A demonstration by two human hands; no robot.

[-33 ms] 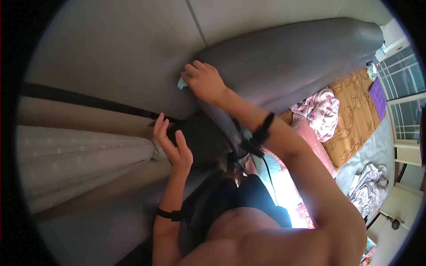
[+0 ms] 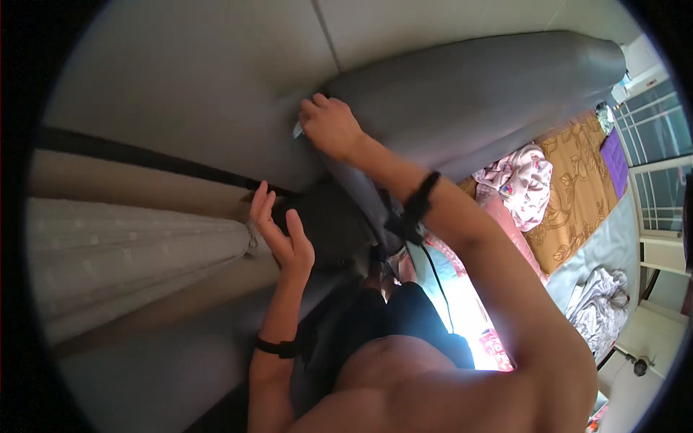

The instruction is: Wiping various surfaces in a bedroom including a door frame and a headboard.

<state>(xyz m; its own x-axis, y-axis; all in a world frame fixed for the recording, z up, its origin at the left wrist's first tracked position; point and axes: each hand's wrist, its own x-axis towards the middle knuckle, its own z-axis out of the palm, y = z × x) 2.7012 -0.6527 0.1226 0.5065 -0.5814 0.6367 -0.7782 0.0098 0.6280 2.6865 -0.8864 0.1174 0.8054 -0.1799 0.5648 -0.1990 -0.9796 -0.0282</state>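
Note:
My right hand (image 2: 330, 128) is closed around a pale blue cloth (image 2: 297, 130), of which only a small corner shows beside the fingers. It presses at the seam where a long grey padded cushion (image 2: 469, 86) meets the flat grey panel (image 2: 180, 94) behind it. Lower and to the left, my left hand (image 2: 283, 234) is empty, its fingers stretched out and the thumb apart. Its fingertips are close to a dark strip (image 2: 144, 155) along the panel's edge; whether they touch it I cannot tell. Each wrist wears a black strap.
A pale patterned curtain (image 2: 137, 242) hangs at the left. On the right lie a brown patterned mat (image 2: 577, 187), a pink printed cloth (image 2: 523, 184), a purple cloth (image 2: 615, 162) and crumpled grey-white fabric (image 2: 603, 307). A black cable (image 2: 439, 289) trails from the right wrist.
My right hand has shifted very slightly along the cushion seam, and less of the pale blue cloth shows. My left hand has stayed nearly still.

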